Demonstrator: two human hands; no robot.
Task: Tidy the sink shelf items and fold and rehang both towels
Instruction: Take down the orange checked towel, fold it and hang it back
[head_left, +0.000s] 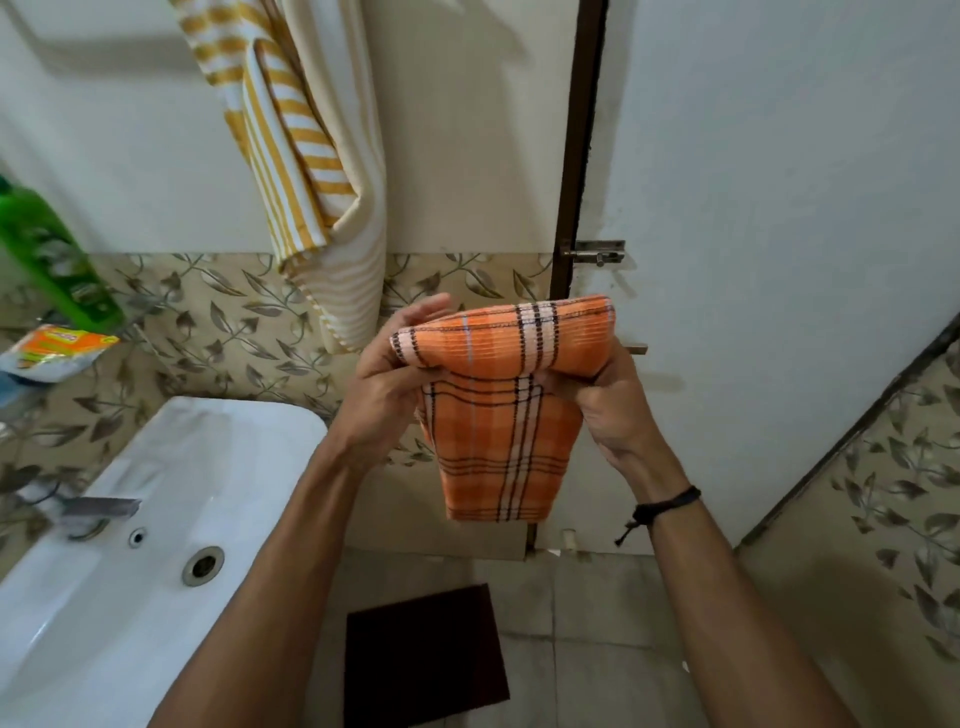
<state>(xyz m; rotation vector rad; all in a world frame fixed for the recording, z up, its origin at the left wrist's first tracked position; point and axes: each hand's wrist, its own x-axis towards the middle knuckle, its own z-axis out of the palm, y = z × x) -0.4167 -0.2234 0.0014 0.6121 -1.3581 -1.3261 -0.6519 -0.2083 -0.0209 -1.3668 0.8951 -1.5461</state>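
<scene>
Between my raised hands, I hold a folded orange plaid towel (506, 410) in the air, my left hand (387, 387) pinching its left edge and my right hand (608, 400) clenched on its right edge. Below to the left sits a white sink (156, 519). Farther off, a yellow striped towel (306, 156) hangs on the wall, left of a door latch (597, 253).

two towels: one orange plaid towel (498, 410) and one yellow-striped towel (311, 156); two hands: left hand (387, 387), right hand (610, 402); one green bottle (49, 249); one orange packet (57, 351); one white sink (156, 519); one tap (101, 506); one dark floor mat (423, 660); one door bolt (595, 253)
</scene>
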